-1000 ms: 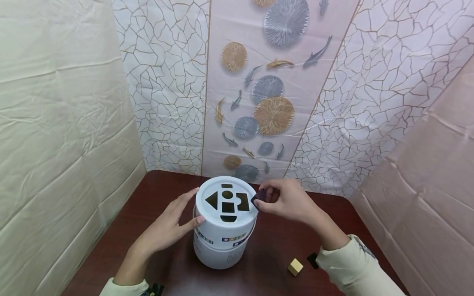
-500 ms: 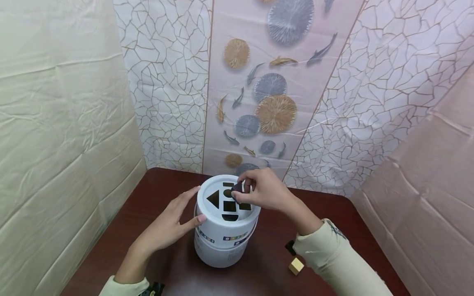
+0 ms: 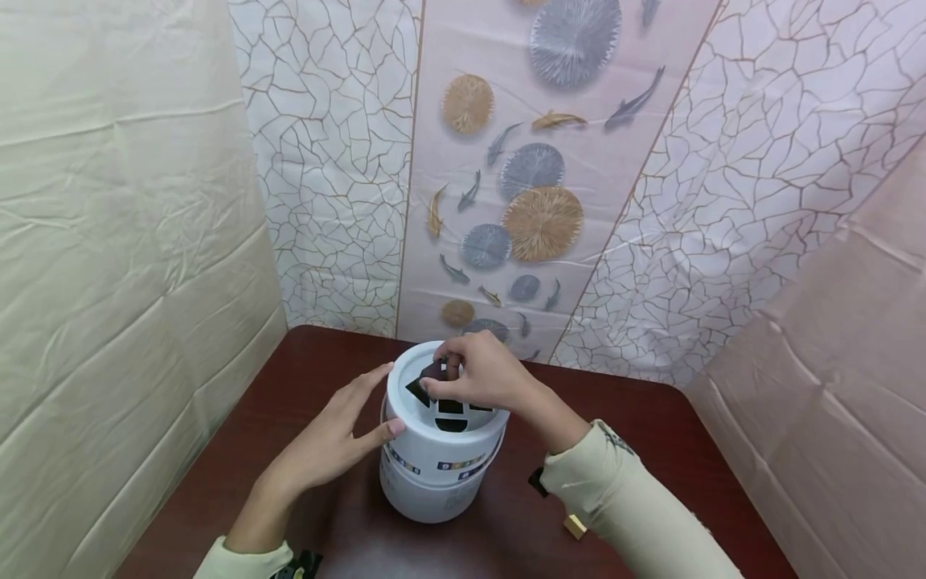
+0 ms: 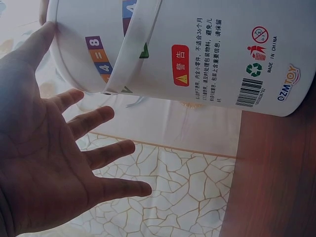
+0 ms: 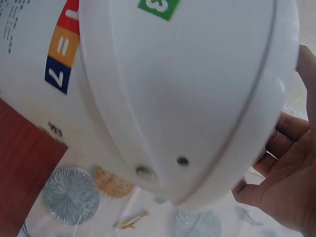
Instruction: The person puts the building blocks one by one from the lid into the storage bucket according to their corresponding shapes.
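A white shape-sorter bucket [image 3: 430, 494] stands upright on the table, its lid [image 3: 407, 372] cut with several shaped holes. My right hand [image 3: 486, 372] pinches a small dark purple block [image 3: 432, 371] between thumb and fingers, just over the triangular hole; whether it touches the lid I cannot tell. The right wrist view shows that hand [image 5: 289, 168] beyond the bucket's rim, the block hidden. With fingers spread and straight, my left hand [image 3: 325, 446] steadies the lid's left edge. In the left wrist view, its palm [image 4: 54, 148] faces the bucket's printed side [image 4: 222, 59].
A light yellow block [image 3: 575, 527] lies on the dark red-brown table [image 3: 347, 523] beside the right sleeve [image 3: 615, 498]. The bucket's thin white handle [image 3: 495, 454] hangs down its side. Patterned cloth walls [image 3: 325, 201] enclose the table at the back and sides.
My right hand has carried the dark block leftward from the lid's right edge, across it, to above the triangular hole. The left hand has stayed on the rim.
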Motion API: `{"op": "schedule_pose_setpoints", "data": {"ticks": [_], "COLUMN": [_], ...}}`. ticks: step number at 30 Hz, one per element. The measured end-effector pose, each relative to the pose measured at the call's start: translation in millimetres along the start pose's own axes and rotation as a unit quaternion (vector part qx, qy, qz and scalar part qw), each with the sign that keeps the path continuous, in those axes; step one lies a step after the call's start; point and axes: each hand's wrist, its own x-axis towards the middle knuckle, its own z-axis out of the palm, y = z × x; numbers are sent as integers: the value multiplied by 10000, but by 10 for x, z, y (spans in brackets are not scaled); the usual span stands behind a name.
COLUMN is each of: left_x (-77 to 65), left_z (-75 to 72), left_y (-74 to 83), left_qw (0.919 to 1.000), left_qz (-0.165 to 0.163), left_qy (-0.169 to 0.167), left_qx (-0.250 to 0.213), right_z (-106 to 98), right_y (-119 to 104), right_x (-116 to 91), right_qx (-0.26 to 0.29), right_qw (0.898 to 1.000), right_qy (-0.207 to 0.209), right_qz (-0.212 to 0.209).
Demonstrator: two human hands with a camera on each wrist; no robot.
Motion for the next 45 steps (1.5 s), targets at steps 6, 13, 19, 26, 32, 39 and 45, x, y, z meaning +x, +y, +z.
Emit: {"op": "schedule_pose_setpoints", "data": {"ticks": [6, 13, 19, 26, 32, 39, 45], "left_x": [0, -10, -8, -4, 41, 109, 43], "left_z": [-1, -7, -7, -21, -55, -72, -37], "left_y": [20, 32, 16, -7, 10, 5, 4], "left_qw": [10000, 10000, 9999, 10000, 9999, 9999, 9995], "left_qz": [-72, -76, -92, -9, -39, -13, -214], "left_qy": [-53, -43, -90, -56, -89, -98, -202], "left_qx": [2, -12, -14, 79, 93, 131, 64], "right_z": [87, 155, 110, -144, -314, -309, -84], "right_y": [0, 12, 13, 146, 424, 766, 1057], "right_x": [31, 39, -60, -554, -1077, -1657, -2125], "right_qx": [38, -42, -343, -481, -552, -776, -798], "right_qw": [9999, 9999, 9994, 9967, 9908, 9855, 9847], "right_qy": [-53, -107, 13, 648, 1191, 1252, 954], "right_qz": [103, 76, -37, 11, 325, 841, 1217]}}
